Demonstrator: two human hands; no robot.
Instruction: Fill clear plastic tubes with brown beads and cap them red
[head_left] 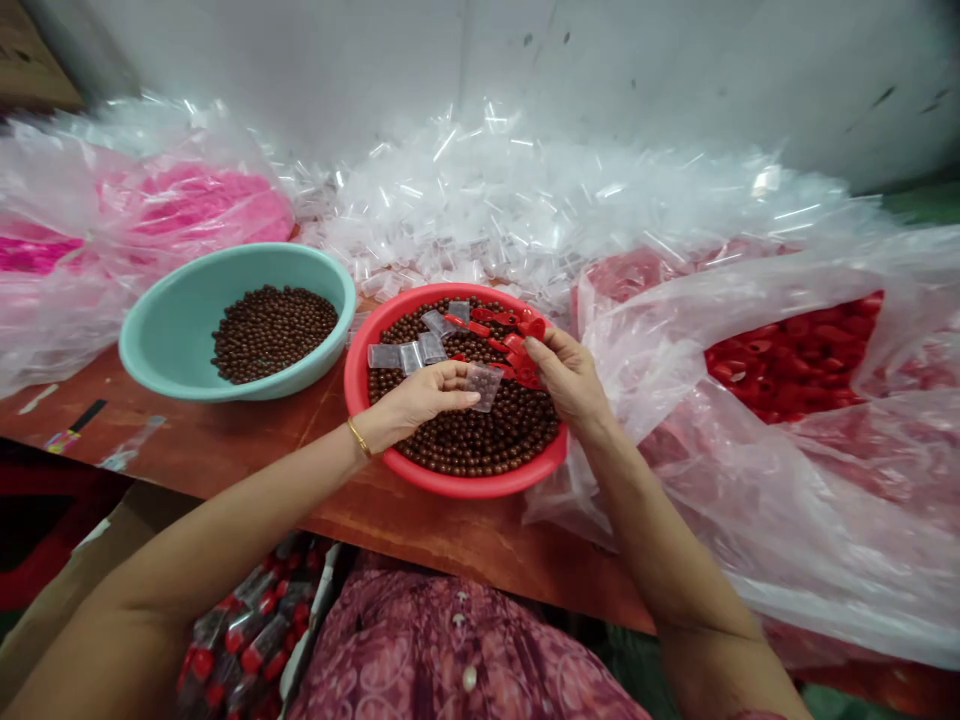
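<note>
A red basin holds many small brown balls. Over it, my left hand pinches a clear plastic container between thumb and fingers. My right hand is at the basin's right side, its thumb and fingers closed on a red plastic cap. More red caps lie on the balls just beside those fingers. Several other clear containers rest on the balls at the basin's left and back.
A turquoise basin with brown balls stands at the left. Behind are heaped clear containers. Bags of pink pieces and red caps flank the table. Below it, a box holds filled containers with red caps.
</note>
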